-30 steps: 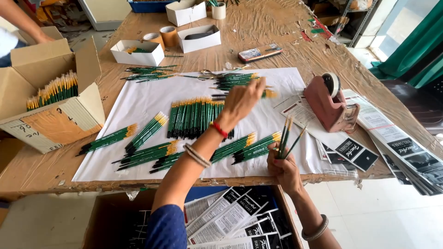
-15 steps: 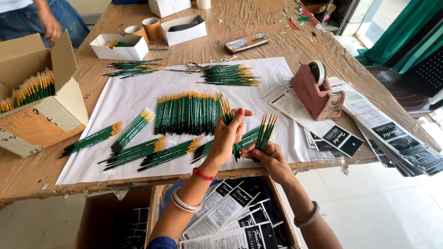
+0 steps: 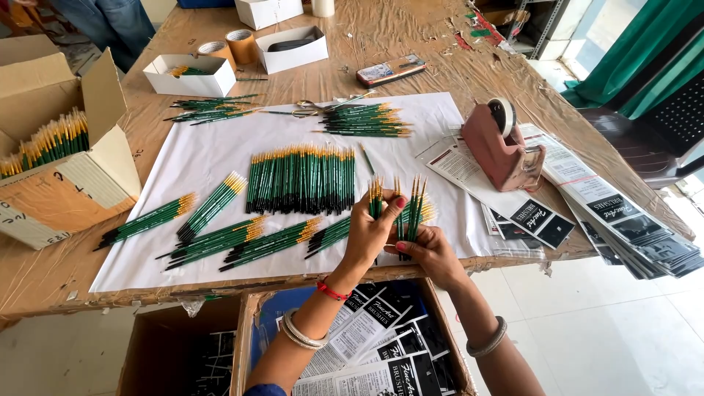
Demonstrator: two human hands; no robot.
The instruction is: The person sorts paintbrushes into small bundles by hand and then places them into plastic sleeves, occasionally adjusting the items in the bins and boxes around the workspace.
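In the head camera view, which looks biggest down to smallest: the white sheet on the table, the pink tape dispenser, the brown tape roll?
1. White sheet, by far the largest.
2. Pink tape dispenser.
3. Brown tape roll, smallest, though it lies farther from the camera, which shrinks it somewhat.

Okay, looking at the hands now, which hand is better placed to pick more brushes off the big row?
Probably the left hand: it sits nearer the big row of brushes, while the right hand grips the fanned brushes.
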